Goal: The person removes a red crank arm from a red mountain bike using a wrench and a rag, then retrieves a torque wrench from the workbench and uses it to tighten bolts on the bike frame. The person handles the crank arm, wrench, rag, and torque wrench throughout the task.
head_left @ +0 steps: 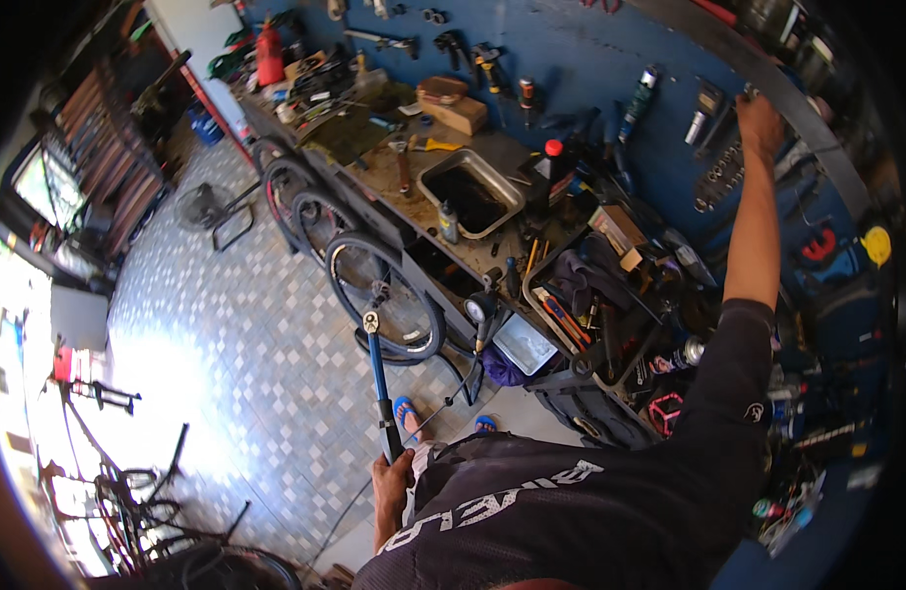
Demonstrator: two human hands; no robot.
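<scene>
Low in front of me, my left hand (390, 484) is closed round the black grip of a long torque wrench (377, 369). Its blue shaft points away over the floor, with a silver ratchet head at the far end. My right arm stretches far out to the right, up to the blue tool wall. There my right hand (759, 123) is closed beside the hung tools; what lies in its fingers is too small to make out. Below that hand hangs a row of dark round sockets or rings (716, 182).
A cluttered workbench (399, 192) runs along the wall, bearing a metal tray (517, 192), a bottle with a red cap (551, 162) and a bin of tools (571, 315). Bicycle wheels (384, 295) lean against its front. Bicycles (148, 511) stand at the lower left.
</scene>
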